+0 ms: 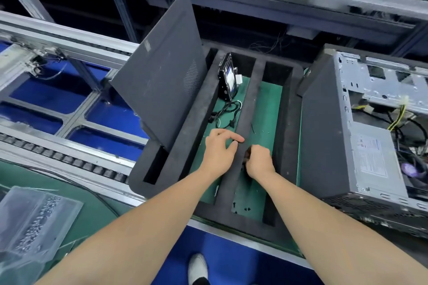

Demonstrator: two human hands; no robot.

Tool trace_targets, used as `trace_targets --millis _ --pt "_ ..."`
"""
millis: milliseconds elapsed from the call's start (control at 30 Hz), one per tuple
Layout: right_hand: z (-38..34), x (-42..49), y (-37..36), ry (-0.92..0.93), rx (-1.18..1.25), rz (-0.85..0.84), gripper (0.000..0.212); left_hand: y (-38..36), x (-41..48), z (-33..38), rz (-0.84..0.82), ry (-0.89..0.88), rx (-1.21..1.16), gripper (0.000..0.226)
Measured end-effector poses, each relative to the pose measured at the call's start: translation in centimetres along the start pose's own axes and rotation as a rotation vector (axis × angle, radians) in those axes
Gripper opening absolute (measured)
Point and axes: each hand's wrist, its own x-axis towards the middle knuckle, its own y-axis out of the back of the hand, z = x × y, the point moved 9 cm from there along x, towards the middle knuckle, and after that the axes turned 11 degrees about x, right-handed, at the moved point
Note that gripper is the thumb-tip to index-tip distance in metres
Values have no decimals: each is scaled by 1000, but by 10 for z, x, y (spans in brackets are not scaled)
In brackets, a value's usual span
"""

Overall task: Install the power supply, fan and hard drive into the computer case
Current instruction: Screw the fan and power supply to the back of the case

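Computer case stands at the far right of the green bench, just beside the foam tray, its open side showing bare metal. From the left edge: clear plastic bags lie on the near corner, with a roller conveyor rail behind them. Next, a dark side panel leans tilted in the leftmost slot of the black foam tray. In the tray's middle compartment the hard drive stands on edge at the far end, and a loose tangle of black cables lies on the green floor in front of it. The left hand hovers over that compartment, fingers loosely bent, index finger stretched onto the foam divider, with nothing visible in its hold. Just right of it, the right hand is curled tight around a small dark object; what it is cannot be told. A few small black screws lie at the near end of the right compartment. Inside the case, the silver power supply sits in the near corner, label up, with yellow and black wires running behind it
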Motion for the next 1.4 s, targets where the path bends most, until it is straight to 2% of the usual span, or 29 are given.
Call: trace_targets --millis 133,300,467,600,633,700,800,867,967,1067,1167,1400 --pt "7 -1 -2 -31 53 -19 13 0 -4 -2 15 21 -20 24" --pt "13 -7 20 -79 316 127 12 1 -10 3 54 56 -8 26" --pt "-1 -24 48 5 548 190 25 8 -19 19 161 65 95 20" --pt "-15 -52 72 106 739 212 26 15 -35 51 247 -2 114 19" --pt "-19 -60 78 143 765 219 25 16 -38 59 258 -1 108 25" --pt "-25 -76 94 214 793 245 23 14 -47 68 234 79 21 33" --pt "-33 -97 119 286 841 289 20 9 -63 77 186 212 -466 24" --pt "-38 -110 137 317 874 300 18 9 -72 96 148 192 -735 19" --pt "-43 -128 166 353 925 317 19 11 -81 133 50 85 -928 31" --pt "-40 -148 200 390 959 382 18 10 -82 169 -52 4 -961 37" --pt "-26 -166 233 392 987 453 18 2 -84 208 -132 -61 -991 21" --pt "47 -200 294 303 832 677 26 -34 -96 279 -102 -193 -746 22"
